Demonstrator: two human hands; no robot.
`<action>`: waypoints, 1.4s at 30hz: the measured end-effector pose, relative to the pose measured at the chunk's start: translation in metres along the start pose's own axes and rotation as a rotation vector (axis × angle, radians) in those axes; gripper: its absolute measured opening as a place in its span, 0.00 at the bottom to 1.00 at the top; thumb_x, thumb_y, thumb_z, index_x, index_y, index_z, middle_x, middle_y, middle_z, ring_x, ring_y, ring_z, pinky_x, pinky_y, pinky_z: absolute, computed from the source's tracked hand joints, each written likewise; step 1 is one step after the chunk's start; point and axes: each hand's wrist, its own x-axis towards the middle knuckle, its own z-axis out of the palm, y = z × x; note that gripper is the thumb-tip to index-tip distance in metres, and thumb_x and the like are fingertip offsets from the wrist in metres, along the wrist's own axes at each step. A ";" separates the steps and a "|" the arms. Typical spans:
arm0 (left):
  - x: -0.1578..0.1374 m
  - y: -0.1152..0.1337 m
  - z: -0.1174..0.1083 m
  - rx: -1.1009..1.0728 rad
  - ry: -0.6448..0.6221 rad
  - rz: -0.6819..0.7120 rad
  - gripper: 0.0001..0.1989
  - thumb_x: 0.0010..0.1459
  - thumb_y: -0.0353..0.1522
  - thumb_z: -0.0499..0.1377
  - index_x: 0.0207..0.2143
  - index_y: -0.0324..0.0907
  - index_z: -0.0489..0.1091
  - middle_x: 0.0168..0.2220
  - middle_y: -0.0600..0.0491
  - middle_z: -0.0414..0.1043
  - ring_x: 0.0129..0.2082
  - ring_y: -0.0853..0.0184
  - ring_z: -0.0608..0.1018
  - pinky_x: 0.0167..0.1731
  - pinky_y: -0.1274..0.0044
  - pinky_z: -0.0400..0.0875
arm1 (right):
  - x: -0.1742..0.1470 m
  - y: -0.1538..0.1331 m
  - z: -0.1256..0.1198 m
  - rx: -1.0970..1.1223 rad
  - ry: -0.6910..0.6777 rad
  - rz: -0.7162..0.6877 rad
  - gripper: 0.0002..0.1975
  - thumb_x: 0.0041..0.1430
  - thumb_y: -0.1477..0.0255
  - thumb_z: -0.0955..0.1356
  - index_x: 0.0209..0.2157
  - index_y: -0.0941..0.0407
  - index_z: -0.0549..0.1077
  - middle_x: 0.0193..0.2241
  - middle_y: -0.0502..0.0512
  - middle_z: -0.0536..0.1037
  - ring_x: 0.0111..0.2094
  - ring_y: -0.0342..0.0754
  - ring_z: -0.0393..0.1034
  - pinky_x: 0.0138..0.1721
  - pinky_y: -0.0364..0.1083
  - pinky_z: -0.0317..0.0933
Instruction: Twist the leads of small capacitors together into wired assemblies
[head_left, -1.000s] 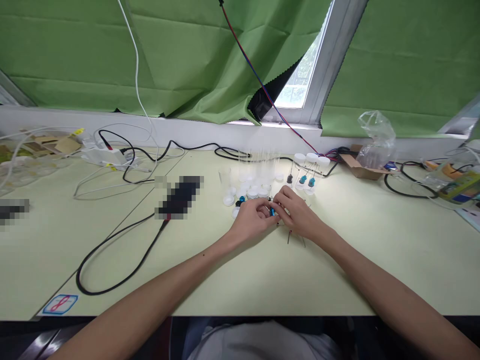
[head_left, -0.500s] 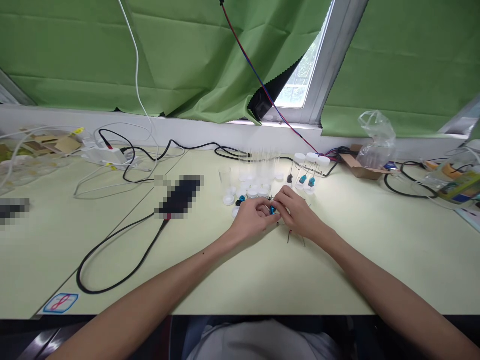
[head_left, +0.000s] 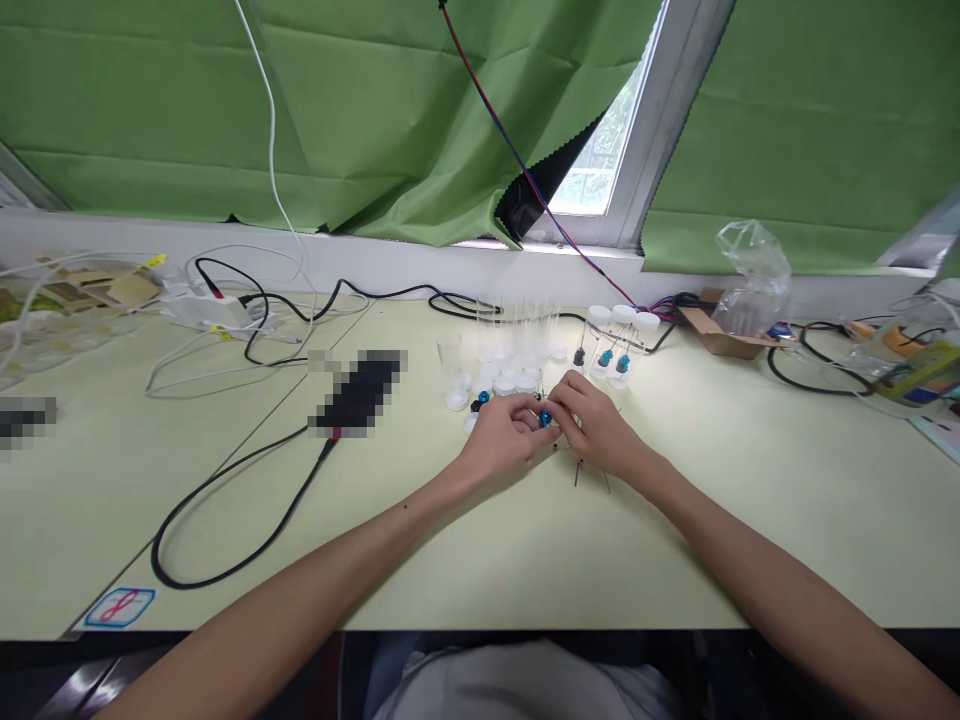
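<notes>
A small shiny blue part point(head_left: 545, 418) sits between my two hands, mostly covered by fingers, so its exact kind does not show. My left hand point(head_left: 501, 432) is closed, thumb and forefinger pinching that part from the left. From the right, my right hand point(head_left: 592, 420) pinches at its edge with the fingertips together. Thin dark rods point(head_left: 577, 473) lie on the table under my right hand. Just left of my left hand are another small blue piece point(head_left: 484, 397) and a black piece point(head_left: 476, 406). White round caps point(head_left: 505, 383) lie behind the hands.
Clear tubes point(head_left: 517, 325) stand behind the caps. To their right, white-capped tubes point(head_left: 622, 340) hold blue and black pieces on thin rods. A pixelated dark device point(head_left: 364, 390) with a black cable point(head_left: 161, 520) lies left. A cardboard box point(head_left: 724, 335) with a plastic bag stands back right.
Almost nothing differs. Both hands keep their place around the blue part, and the whole view has shifted very slightly.
</notes>
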 end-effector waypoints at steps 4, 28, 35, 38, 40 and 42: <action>0.000 0.001 -0.001 -0.010 0.003 0.015 0.11 0.52 0.37 0.64 0.35 0.40 0.71 0.16 0.61 0.63 0.15 0.74 0.65 0.20 0.79 0.60 | 0.000 0.001 -0.001 0.002 0.027 -0.005 0.09 0.69 0.74 0.60 0.32 0.55 0.64 0.33 0.53 0.63 0.31 0.46 0.62 0.33 0.46 0.59; 0.008 0.001 -0.018 -0.004 0.205 0.110 0.16 0.51 0.42 0.66 0.38 0.43 0.69 0.22 0.59 0.66 0.16 0.74 0.66 0.18 0.79 0.59 | 0.004 0.038 -0.034 -0.118 0.200 0.105 0.05 0.64 0.71 0.65 0.33 0.55 0.71 0.29 0.53 0.76 0.30 0.47 0.69 0.33 0.45 0.63; 0.008 0.002 -0.020 -0.017 0.223 0.112 0.16 0.51 0.42 0.66 0.38 0.43 0.69 0.24 0.58 0.66 0.17 0.75 0.67 0.17 0.80 0.58 | 0.005 0.050 -0.048 -0.198 0.138 0.181 0.07 0.62 0.73 0.65 0.30 0.55 0.72 0.25 0.52 0.75 0.25 0.45 0.66 0.31 0.45 0.61; 0.009 0.001 -0.021 -0.005 0.230 0.114 0.16 0.51 0.41 0.65 0.38 0.43 0.69 0.25 0.58 0.65 0.18 0.74 0.68 0.17 0.80 0.58 | 0.004 0.057 -0.051 -0.248 0.056 0.232 0.07 0.62 0.74 0.64 0.31 0.56 0.73 0.26 0.53 0.75 0.26 0.46 0.66 0.31 0.45 0.60; 0.009 0.000 -0.021 -0.001 0.234 0.124 0.16 0.51 0.41 0.65 0.38 0.43 0.69 0.25 0.58 0.66 0.18 0.74 0.68 0.17 0.80 0.58 | 0.002 0.061 -0.052 -0.284 0.006 0.282 0.07 0.61 0.74 0.64 0.31 0.56 0.73 0.28 0.53 0.75 0.27 0.46 0.67 0.32 0.46 0.60; 0.009 0.000 -0.021 0.000 0.233 0.130 0.16 0.51 0.41 0.65 0.38 0.43 0.69 0.25 0.58 0.66 0.18 0.74 0.68 0.17 0.80 0.58 | 0.000 0.065 -0.053 -0.328 -0.055 0.336 0.07 0.60 0.75 0.64 0.30 0.56 0.73 0.28 0.54 0.75 0.28 0.46 0.67 0.32 0.46 0.60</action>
